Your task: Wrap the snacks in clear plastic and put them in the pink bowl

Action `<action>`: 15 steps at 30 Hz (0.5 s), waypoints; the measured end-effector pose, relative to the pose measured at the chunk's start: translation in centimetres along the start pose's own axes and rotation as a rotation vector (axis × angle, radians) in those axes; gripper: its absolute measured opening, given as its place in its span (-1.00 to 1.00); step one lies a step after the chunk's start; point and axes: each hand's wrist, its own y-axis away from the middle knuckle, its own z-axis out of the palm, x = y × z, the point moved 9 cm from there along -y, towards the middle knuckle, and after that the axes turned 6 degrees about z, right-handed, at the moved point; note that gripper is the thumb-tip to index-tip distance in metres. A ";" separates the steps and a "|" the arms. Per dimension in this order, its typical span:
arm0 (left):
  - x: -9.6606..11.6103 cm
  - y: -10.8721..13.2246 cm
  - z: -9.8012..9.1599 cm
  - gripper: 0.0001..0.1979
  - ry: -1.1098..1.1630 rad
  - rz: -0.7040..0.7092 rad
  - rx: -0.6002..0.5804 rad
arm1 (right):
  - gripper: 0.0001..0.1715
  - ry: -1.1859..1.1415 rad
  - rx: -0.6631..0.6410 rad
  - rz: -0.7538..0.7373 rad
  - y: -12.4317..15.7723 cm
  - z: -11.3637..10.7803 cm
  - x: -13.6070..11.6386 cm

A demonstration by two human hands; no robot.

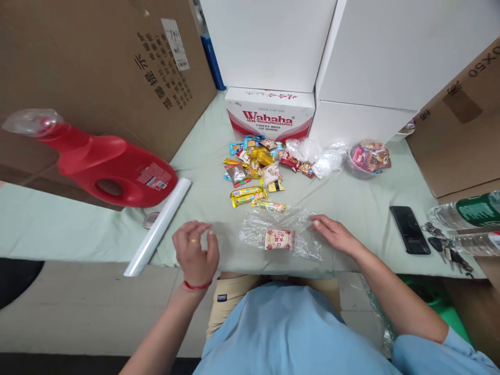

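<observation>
A small cream-and-red snack packet (pixel 279 239) lies on a spread sheet of clear plastic film (pixel 252 229) near the table's front edge. To the film's left, my left hand (pixel 196 253) hovers with its fingers curled and a gap between thumb and forefinger; nothing shows in it. My right hand (pixel 333 234) reaches in from the right, fingers stretched out, its tips touching the film's right edge. Just beyond the film are yellow-wrapped snack bars (pixel 248 196) and a thin yellow stick packet (pixel 269 205). Behind these is a pile of mixed wrapped snacks (pixel 260 161).
At left, a red detergent jug (pixel 117 166) and a white roll (pixel 158 229). Behind the snacks, a Wahaha carton (pixel 269 114), crumpled clear plastic (pixel 330 160) and a snack tub (pixel 369 159). A phone (pixel 409 229), keys (pixel 449 255) and water bottles (pixel 464 212) are at right.
</observation>
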 end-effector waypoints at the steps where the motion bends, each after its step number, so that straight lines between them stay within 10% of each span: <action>1: 2.1 0.4 -0.6 -0.81 0.028 0.085 -0.002 | -0.38 0.000 -0.085 0.013 -0.1 1.2 0.1; 7: 11.7 3.7 2.9 -0.67 0.254 0.365 -0.289 | -0.63 -0.038 -0.336 0.018 -0.9 4.7 -0.2; 15: 12.4 4.3 9.7 -0.67 0.068 0.332 -0.568 | -0.60 0.646 0.052 -0.069 -3.9 -0.5 -4.2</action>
